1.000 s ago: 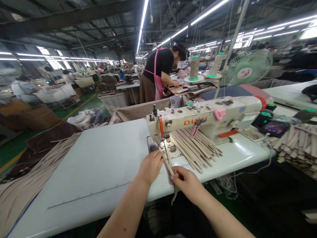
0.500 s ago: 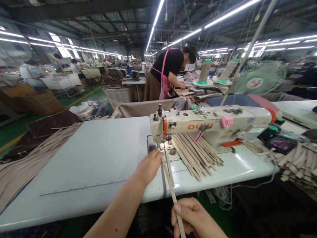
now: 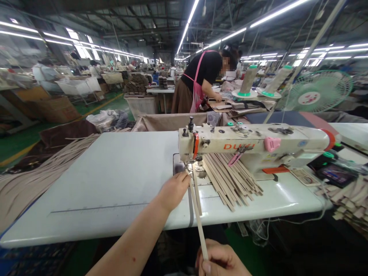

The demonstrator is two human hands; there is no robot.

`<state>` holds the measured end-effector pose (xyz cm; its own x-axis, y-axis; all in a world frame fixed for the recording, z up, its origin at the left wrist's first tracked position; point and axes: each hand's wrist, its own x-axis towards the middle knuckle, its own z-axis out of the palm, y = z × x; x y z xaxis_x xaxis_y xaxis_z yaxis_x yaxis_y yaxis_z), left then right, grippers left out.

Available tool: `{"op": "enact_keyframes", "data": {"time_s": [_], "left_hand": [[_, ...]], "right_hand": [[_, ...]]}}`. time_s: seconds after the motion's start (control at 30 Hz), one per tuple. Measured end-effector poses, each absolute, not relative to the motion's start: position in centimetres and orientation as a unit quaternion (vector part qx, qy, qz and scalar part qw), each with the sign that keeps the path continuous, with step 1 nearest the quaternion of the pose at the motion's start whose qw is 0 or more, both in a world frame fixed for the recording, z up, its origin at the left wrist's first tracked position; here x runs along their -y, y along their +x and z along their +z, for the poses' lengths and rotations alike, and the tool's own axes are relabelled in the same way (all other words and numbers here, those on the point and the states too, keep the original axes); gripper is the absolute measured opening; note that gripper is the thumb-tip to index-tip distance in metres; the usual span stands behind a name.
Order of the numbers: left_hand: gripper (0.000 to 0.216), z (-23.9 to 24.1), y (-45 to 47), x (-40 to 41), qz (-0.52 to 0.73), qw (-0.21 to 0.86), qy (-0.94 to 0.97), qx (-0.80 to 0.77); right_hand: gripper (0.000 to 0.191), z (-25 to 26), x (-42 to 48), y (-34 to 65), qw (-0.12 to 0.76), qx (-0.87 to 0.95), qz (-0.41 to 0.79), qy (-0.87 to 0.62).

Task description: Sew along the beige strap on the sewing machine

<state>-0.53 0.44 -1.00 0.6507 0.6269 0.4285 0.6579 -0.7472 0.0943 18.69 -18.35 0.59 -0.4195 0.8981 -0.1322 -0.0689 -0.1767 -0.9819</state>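
Observation:
A narrow beige strip (image 3: 199,219) runs from under the needle of a white sewing machine (image 3: 218,143) toward me, past the table's front edge. Close to the presser foot, my left hand (image 3: 176,188) presses its closed fingers on the strip's far end. Below the table edge my right hand (image 3: 218,260) pinches the same strip between thumb and fingers. Another short strip (image 3: 197,193) lies just right of it by the needle. Several cut strips (image 3: 230,180) are fanned out under the machine's arm.
Long strips (image 3: 54,161) hang in a heap off the table's left side. More strips (image 3: 353,207) are piled at the right. Behind the machine stand thread cones (image 3: 246,82) and a green fan (image 3: 319,92). A co-worker (image 3: 201,76) in a pink apron bends over materials beyond.
The view has shifted slightly, so the scene sits further right. My right hand has moved lower and nearer to me along the strip. My left hand stays by the needle.

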Motion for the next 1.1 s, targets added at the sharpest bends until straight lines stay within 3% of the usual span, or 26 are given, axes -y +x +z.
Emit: {"op": "enact_keyframes", "data": {"time_s": [0.4,0.53,0.63,0.73,1.1], "left_hand": [[0.015,-0.2,-0.4,-0.1,-0.207,0.012,-0.9,0.383],[0.014,0.4,-0.4,-0.2,-0.179,0.007,-0.902,0.394],[0.014,0.7,-0.3,-0.3,-0.166,0.006,-0.904,0.394],[0.015,0.9,-0.2,-0.2,-0.155,0.005,-0.905,0.397],[0.017,0.7,-0.3,-0.2,-0.156,-0.015,-0.905,0.396]], "right_hand": [[0.032,2.6,18.0,17.5,0.392,0.502,0.566,-0.523],[0.035,2.9,17.2,16.9,0.414,0.492,0.52,-0.562],[0.042,2.8,16.4,16.8,0.429,0.455,0.558,-0.545],[0.036,2.5,16.3,16.9,0.442,0.407,0.608,-0.519],[0.032,1.8,19.6,17.4,0.394,0.396,0.659,-0.503]]}}
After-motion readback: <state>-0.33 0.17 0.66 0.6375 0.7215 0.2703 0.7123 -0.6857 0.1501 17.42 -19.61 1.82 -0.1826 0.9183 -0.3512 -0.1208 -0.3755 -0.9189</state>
